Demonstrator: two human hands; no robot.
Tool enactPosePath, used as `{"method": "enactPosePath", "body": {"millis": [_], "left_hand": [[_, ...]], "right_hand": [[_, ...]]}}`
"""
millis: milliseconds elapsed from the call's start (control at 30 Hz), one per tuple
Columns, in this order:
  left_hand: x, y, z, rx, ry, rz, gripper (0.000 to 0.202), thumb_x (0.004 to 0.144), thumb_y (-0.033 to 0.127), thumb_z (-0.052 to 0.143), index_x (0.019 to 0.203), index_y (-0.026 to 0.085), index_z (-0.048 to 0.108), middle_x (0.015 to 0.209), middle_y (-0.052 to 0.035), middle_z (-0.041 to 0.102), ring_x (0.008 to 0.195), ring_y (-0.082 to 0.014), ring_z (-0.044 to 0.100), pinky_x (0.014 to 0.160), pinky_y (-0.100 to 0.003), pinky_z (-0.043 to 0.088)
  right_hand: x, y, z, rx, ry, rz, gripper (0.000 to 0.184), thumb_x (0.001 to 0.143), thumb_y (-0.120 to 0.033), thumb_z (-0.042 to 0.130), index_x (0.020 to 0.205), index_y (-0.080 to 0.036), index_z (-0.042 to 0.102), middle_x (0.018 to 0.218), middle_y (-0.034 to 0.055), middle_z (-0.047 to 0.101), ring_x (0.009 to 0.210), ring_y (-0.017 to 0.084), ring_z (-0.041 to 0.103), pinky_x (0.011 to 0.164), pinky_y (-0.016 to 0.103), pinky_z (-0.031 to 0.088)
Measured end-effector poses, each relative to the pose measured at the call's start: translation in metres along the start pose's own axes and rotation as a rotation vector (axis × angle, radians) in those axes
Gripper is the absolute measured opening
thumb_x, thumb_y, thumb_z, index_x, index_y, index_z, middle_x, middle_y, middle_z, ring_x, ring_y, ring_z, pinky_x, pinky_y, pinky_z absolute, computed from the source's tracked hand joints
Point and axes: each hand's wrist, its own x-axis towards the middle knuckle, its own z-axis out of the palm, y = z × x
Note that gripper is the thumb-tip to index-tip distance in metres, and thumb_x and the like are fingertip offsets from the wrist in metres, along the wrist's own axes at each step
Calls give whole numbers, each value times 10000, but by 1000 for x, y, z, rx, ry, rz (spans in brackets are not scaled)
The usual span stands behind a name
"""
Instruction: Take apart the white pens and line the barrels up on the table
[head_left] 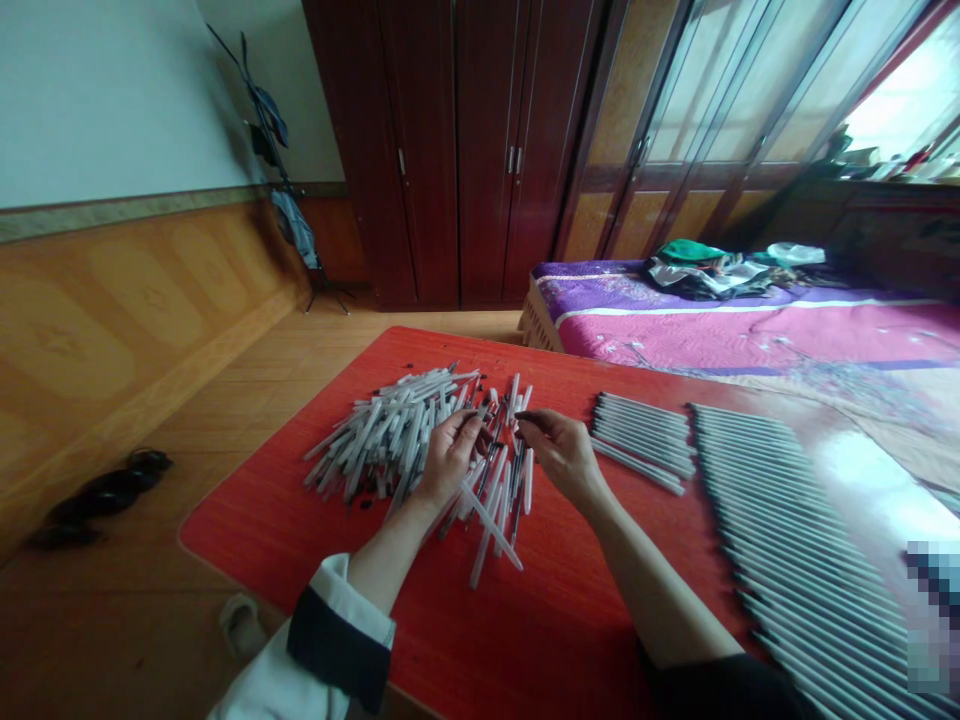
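Note:
My left hand (450, 458) is closed in a pinch at the right side of a heap of thin, pale pen-like tubes (390, 425); what its fingertips hold is too small to make out. Across from it, with a small gap between, my right hand (561, 455) pinches thumb against finger at a tiny dark thing I cannot name. A pale tube (491, 525) slants out below my left palm; whether that hand grips it I cannot tell. More tubes, some dark inside, lie loose beneath both hands. Small black bits (365, 504) are scattered around the heap.
On the red table (570, 620), a small row of tubes (645, 435) with dark ends lies right of my right hand. Farther right is a long, neat row of similar tubes (795, 540). A bed (675, 330) stands beyond, with wardrobes (457, 150) behind.

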Motion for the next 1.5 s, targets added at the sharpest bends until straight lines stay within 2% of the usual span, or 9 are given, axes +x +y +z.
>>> {"method": "enactPosePath", "body": {"millis": [167,333,600,767,867,967,1200,1400,1500], "left_hand": [[6,-3,-4,-116,95,35,245,828,423,491,827,179,511,662,-4,632,537,-117,586,502,-219,459],[13,-7,-12,-200,252,34,272,811,447,502,865,182,471,704,2,648,531,-105,609,433,-172,414],[17,-15,-19,-192,317,64,318,766,477,535,853,178,471,697,9,651,495,-93,607,401,-155,399],[19,-17,-21,-214,327,69,360,740,504,551,856,176,459,686,7,652,508,-105,622,411,-163,417],[19,-17,-20,-203,332,79,347,745,494,552,854,178,461,666,14,646,513,-106,623,415,-162,422],[18,-16,-19,-176,334,85,323,756,479,548,840,179,460,651,17,642,516,-108,622,415,-164,426],[18,-16,-19,-186,316,112,295,773,446,548,849,175,462,637,13,636,505,-112,618,409,-166,426],[21,-14,-22,-208,349,148,302,770,452,548,847,179,446,612,18,632,468,-112,608,388,-163,417],[22,-12,-23,-209,361,164,311,768,455,548,856,173,450,616,12,633,470,-112,611,383,-158,411]], "right_hand": [[-1,19,11,-413,-41,6,225,804,-252,480,852,-185,690,814,59,688,736,181,615,645,260,420],[-10,32,26,-684,-65,-104,178,823,-263,503,793,-197,666,823,49,648,809,173,574,662,241,392],[-12,20,25,-639,-91,-157,193,830,-280,496,821,-207,674,838,36,660,785,155,579,651,227,376],[-14,17,8,-766,-94,6,244,794,-344,514,714,-187,683,670,51,651,621,158,578,521,237,308],[-30,13,-2,-752,-122,98,284,769,-392,538,629,-179,663,553,43,610,521,147,536,476,242,264],[-55,3,-5,-666,-180,107,218,765,-325,539,645,-189,659,557,26,610,504,133,523,475,239,264],[-103,-10,17,-718,-307,34,146,769,-313,539,790,-209,640,705,41,667,619,164,599,508,234,286],[-90,-3,27,-875,-241,50,260,804,-230,452,1023,-207,591,741,60,688,653,184,631,514,247,267],[-73,0,25,-937,-205,66,239,816,-243,430,964,-203,613,739,64,683,670,185,630,516,249,263]]}}
